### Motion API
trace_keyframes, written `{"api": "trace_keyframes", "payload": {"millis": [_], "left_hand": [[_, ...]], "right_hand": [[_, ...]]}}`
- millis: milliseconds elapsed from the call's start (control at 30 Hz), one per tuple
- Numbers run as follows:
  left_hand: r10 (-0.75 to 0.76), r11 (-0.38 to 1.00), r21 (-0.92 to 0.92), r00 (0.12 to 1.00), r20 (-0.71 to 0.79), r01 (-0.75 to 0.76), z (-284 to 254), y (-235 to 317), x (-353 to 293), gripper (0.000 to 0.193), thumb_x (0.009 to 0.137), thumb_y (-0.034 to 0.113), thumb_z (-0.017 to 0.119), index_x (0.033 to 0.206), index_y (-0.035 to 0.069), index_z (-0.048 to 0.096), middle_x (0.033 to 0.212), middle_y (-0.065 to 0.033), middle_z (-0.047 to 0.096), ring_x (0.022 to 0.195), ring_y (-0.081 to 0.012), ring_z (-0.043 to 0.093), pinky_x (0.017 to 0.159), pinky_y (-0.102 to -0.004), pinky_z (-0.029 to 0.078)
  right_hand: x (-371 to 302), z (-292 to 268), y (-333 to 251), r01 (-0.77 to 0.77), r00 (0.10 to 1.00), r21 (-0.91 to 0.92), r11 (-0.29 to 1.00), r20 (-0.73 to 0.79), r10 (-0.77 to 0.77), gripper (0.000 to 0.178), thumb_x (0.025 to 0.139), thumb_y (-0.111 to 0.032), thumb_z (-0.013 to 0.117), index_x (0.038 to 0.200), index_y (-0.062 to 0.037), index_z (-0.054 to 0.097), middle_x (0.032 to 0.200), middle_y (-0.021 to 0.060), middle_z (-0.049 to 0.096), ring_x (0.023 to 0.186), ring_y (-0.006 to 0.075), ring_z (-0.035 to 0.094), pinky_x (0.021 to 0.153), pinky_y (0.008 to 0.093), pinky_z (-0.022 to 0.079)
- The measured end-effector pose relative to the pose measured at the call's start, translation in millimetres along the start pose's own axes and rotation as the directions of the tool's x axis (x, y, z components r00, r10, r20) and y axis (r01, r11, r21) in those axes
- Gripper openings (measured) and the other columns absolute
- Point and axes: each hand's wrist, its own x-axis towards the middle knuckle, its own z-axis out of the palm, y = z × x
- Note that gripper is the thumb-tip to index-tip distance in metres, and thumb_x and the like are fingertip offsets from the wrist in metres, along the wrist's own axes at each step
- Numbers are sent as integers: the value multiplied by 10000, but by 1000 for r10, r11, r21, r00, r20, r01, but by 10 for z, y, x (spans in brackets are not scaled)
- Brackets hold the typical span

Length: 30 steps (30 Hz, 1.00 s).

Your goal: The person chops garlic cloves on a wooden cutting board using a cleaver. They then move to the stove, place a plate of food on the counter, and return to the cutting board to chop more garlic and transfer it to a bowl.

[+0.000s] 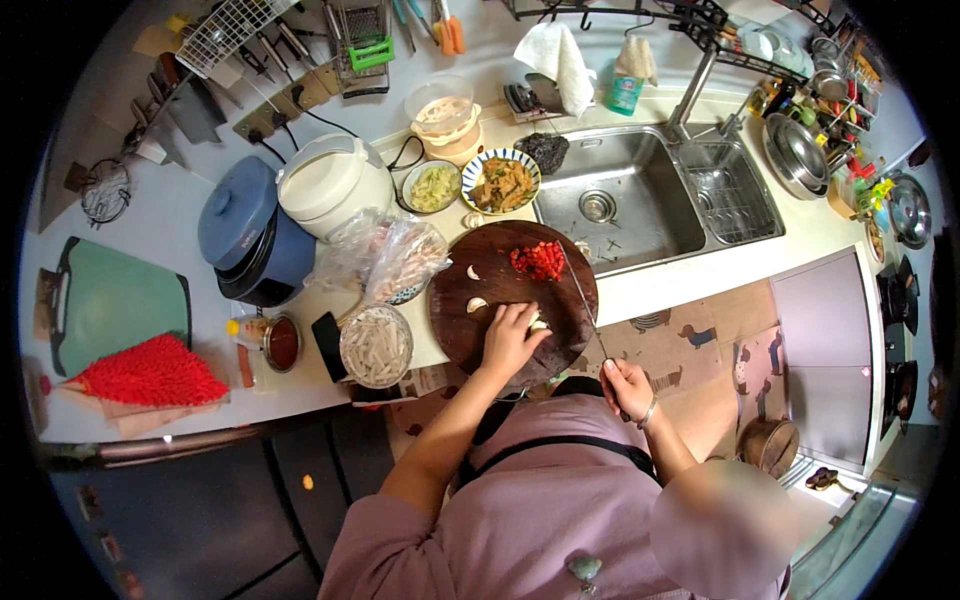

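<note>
In the head view, the left grip (515, 337) covers and pins pale, smooth garlic (539, 323) on the round, dark-brown wooden board (447, 325); the right grip (627, 388) clasps a dark-handled, thin steel knife (584, 300). Slicing seems in hand, calling for tucked fingers.

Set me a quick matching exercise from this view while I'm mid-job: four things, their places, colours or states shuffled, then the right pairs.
Things
1. Right hand
2. Left hand
3. Chopped red pieces
4. Sink

Place, colour or state
A. Fingers at a pale clove
B. Silver metal, set into the counter
C. Gripping the knife by its handle
D. In a small heap on the round board

Right pairs
1-C, 2-A, 3-D, 4-B
</note>
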Motion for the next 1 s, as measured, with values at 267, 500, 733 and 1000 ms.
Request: {"api": "trace_keyframes", "payload": {"millis": [267, 500, 733, 1000], "left_hand": [[69, 993, -93, 996, -55, -74, -2, -73, -53, 392, 734, 168, 797, 1071, 10, 672, 1087, -110, 618, 1002, -300, 566, 875, -393, 479], [-36, 998, -58, 983, -181, 26, 138, 5, 21, 311, 722, 104, 770, 999, 6, 668, 1045, -107, 606, 956, -319, 549, 836, -416, 475], [26, 992, -116, 981, -190, -49, 194, -57, -96, 237, 758, 71, 748, 973, -9, 689, 1046, -108, 638, 962, -305, 581, 818, -400, 499], [34, 995, -87, 966, -257, -58, 132, 85, -70, 234, 735, 100, 775, 943, 21, 699, 1003, -83, 636, 949, -292, 569, 823, -399, 485]], "right_hand": [[-101, -271, 50, -177, 976, -79, 981, 112, 185, 508, 1001, -428, 476, 696, -36, 585, 485, 19, 516, 376, 88, 487, 377, 223, 396], [-173, -310, -5, -342, 934, -90, 935, 76, 349, 488, 971, -442, 528, 763, -11, 621, 506, 51, 556, 371, 106, 521, 370, 229, 411], [-233, -111, -416, -142, 977, -354, 924, -199, 74, 294, 891, -234, 628, 1075, -5, 618, 697, 126, 652, 376, 170, 582, 401, 289, 499], [126, -152, -184, 123, 928, -760, 638, -139, -345, 232, 800, -135, 629, 988, -2, 661, 856, 263, 631, 746, 436, 624, 680, 454, 512]]}}
